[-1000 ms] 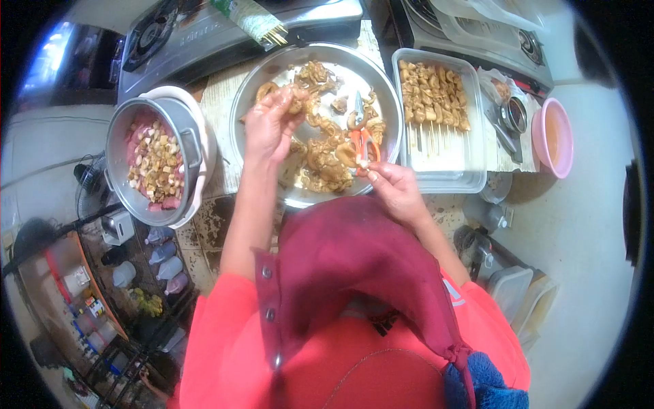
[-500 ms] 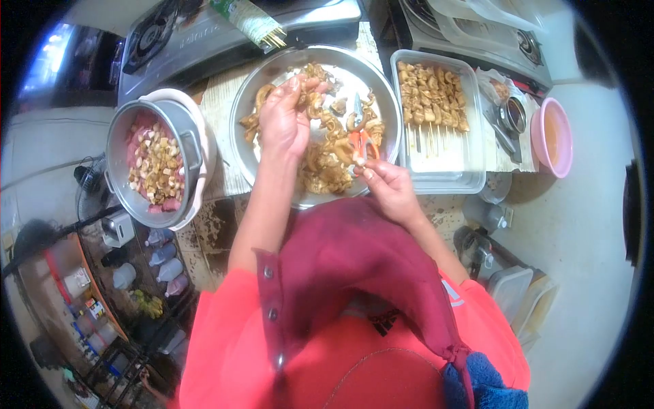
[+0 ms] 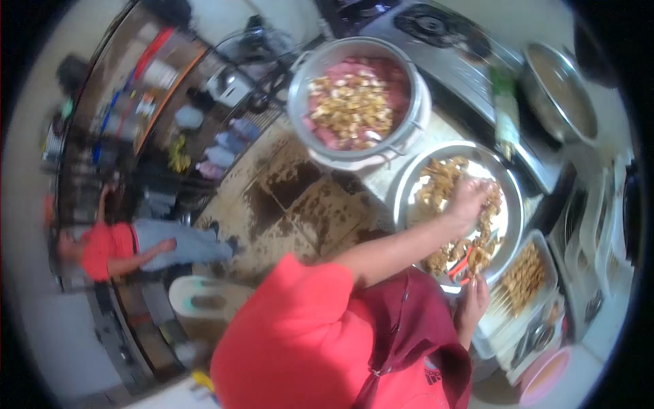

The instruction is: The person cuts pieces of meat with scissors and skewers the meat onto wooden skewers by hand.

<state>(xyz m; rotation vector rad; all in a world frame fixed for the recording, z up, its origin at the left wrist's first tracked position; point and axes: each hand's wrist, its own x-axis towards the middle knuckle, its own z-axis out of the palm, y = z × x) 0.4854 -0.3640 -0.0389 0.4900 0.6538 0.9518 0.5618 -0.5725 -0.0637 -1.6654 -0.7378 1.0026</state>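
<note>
A wide metal basin (image 3: 403,198) holds brown meat pieces (image 3: 446,178) and orange-handled scissors (image 3: 462,267). Over the basin, my left hand (image 3: 470,199) is closed on a piece of meat, its fingertips partly hidden. My right hand (image 3: 473,300) is at the basin's near edge beside the scissors, fingers pinched at the end of a meat strip or skewer; the blur hides which. Right of it, a clear plastic tray (image 3: 549,253) holds rows of skewered meat (image 3: 523,279).
A metal pot (image 3: 297,102) of pink and pale chopped pieces stands beyond the basin. Behind are a stove (image 3: 436,51), a skewer packet (image 3: 505,112) and a metal bowl (image 3: 560,88). A pink bowl (image 3: 545,376) sits lower right. Another person (image 3: 112,251) stands at left.
The view has swung left and rotated, so the pot now shows at top centre and another person has come into view. Both hands are still at the basin.
</note>
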